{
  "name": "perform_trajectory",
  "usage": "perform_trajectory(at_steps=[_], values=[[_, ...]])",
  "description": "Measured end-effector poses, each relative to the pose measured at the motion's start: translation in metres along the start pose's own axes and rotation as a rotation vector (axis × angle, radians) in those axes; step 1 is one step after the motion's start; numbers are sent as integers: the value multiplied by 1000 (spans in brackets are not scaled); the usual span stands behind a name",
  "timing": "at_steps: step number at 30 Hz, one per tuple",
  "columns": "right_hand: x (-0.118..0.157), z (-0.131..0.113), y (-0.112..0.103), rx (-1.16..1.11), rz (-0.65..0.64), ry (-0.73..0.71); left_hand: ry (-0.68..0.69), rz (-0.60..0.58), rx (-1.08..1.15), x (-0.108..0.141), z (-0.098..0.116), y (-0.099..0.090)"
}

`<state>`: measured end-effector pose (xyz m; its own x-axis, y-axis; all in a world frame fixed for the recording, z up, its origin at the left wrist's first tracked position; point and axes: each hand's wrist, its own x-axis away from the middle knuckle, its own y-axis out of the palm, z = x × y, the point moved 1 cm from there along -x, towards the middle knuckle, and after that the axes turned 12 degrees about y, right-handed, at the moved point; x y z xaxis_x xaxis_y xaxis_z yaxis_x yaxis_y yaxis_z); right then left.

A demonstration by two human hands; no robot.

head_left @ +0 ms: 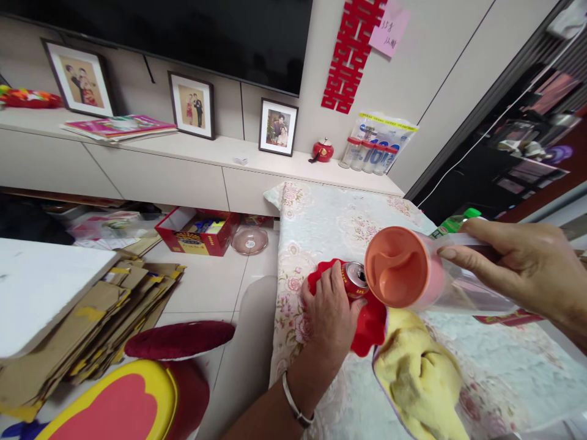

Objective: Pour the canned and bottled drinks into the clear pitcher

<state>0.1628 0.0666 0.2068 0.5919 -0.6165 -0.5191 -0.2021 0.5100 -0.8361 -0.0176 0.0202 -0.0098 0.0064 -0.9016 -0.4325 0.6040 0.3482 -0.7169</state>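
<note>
My left hand (328, 311) is curled round the near side of a red drink can (355, 278), its thumb at the can's front. The can stands upright with its top opened, on a red scalloped plate (369, 330). My right hand (527, 256) grips a clear plastic pitcher (477, 296) by its handle. The pitcher is tipped on its side, and its orange lid (398, 269) points toward the can, close beside its rim. A crumpled yellow cloth (417, 373) lies just below the pitcher.
A flowered tablecloth (321, 226) covers the table. Behind the pitcher stands a green-capped bottle (458, 223). Picture frames and several red-lidded jars (367, 156) line the low cabinet (174, 174). Flattened cardboard (105, 318) and a red-yellow stool (123, 403) are at the left.
</note>
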Motion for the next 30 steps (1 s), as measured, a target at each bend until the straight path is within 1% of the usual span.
perform_trajectory(at_steps=[6,15,23,30], values=[[-2,-3,-1,6,19,0,0,11,5,0,0,0],[-2,-5,-2,-42,6,24,1,0,-18,0,0,-1],[0,-1,-2,-20,-6,25,-1,4,16,1,1,-2],[-1,-5,-1,-21,6,21,4,-6,12,1,0,-1]])
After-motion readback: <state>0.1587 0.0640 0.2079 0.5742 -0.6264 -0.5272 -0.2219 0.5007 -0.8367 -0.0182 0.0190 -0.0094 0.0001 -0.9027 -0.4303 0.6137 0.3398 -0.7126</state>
